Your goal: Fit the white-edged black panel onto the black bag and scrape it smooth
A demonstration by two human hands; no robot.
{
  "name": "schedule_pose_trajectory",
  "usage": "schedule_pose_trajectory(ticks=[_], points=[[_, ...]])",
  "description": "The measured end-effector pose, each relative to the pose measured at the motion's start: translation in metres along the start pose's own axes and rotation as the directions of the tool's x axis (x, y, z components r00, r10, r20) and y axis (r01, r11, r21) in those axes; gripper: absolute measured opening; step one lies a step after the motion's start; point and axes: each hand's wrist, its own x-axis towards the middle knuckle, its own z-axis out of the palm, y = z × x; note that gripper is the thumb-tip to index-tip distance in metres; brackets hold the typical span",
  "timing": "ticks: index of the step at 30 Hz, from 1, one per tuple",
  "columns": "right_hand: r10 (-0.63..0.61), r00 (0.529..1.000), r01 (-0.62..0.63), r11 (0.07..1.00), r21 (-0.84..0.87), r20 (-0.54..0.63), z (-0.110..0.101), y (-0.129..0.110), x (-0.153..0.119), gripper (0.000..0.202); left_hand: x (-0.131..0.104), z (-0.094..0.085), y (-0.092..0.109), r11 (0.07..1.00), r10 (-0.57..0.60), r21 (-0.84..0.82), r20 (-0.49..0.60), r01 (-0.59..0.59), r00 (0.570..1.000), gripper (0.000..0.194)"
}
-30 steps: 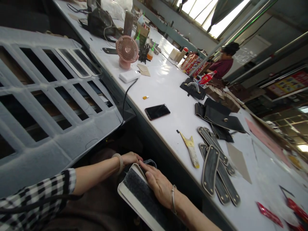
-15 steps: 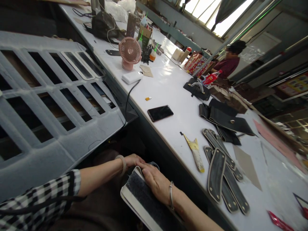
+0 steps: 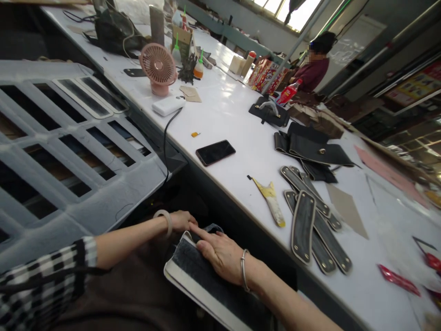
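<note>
Slotted grey frame (image 3: 99,207): stands at the far left, apart from both hands; its place beside the bench is unchanged.
Left hand (image 3: 181,221): at the upper end of the dark panel; its fingertips are hidden, so whether they grasp anything cannot be told.
Dark panel (image 3: 203,276): pale-edged and tilted; lies below and between the hands, its upper end just beside the left fingers, its surface under the right hand.
Right hand (image 3: 222,253): laid over the panel, thumb bent onto it, fingers extended; any grip beneath cannot be told. Compared with a second ago, the index finger reaches farther, up to the left fingers, suggesting that handling is now centred on this upper end.
Phone (image 3: 215,152): flat on the white bench (image 3: 223,177), unmoved.
Riveted straps (image 3: 303,225): overlapping at right, well apart from the hands; their arrangement is unchanged.
</note>
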Motion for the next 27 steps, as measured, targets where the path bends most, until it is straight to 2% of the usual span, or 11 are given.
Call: schedule_pose_trajectory(ticks=[3,5,7,9,13,16,21,24,26,27], points=[[0.037,0.999,-0.038,0.998,0.040,0.011,-0.001,0.009,-0.018,0.050,-0.019,-0.020,0.042,0.982,0.008,0.189,0.047,-0.016,0.999,0.037],[0.048,0.999,-0.049,0.997,0.061,0.017,-0.002,0.016,-0.032,0.050,-0.032,-0.025,0.069,0.966,0.006,0.253,0.170,-0.049,0.985,0.039],[0.062,0.998,-0.064,0.995,0.073,0.033,-0.003,0.022,-0.048,0.050,-0.043,-0.024,0.090,0.936,-0.005,0.333,0.336,-0.114,0.942,0.038],[0.099,0.994,-0.103,0.992,0.076,0.053,-0.003,0.028,-0.066,0.050,-0.049,-0.021,0.102,0.892,-0.019,0.414,0.436,-0.182,0.900,0.036],[0.171,0.983,-0.177,0.979,0.100,0.062,-0.003,0.041,-0.097,0.050,-0.053,-0.018,0.113,0.847,-0.032,0.478,0.481,-0.232,0.876,0.029],[0.207,0.977,-0.213,0.971,0.110,0.059,-0.003,0.047,-0.108,0.049,-0.054,-0.016,0.119,0.822,-0.020,0.508,0.477,-0.257,0.879,0.023],[0.228,0.974,-0.227,0.971,0.078,0.000,-0.002,0.045,-0.106,0.047,-0.057,-0.010,0.127,0.796,-0.015,0.540,0.466,-0.271,0.885,0.025],[0.298,0.955,-0.298,0.953,0.056,0.008,0.000,0.041,-0.101,0.047,-0.055,-0.008,0.124,0.765,-0.009,0.574,0.461,-0.291,0.887,0.026],[0.315,0.949,-0.313,0.943,0.112,0.001,0.001,0.040,-0.098,0.049,-0.052,-0.008,0.120,0.769,0.004,0.575,0.433,-0.280,0.901,0.025],[0.290,0.957,-0.281,0.942,0.181,-0.021,0.001,0.042,-0.096,0.050,-0.051,-0.008,0.118,0.772,0.026,0.569,0.415,-0.282,0.910,0.030]])
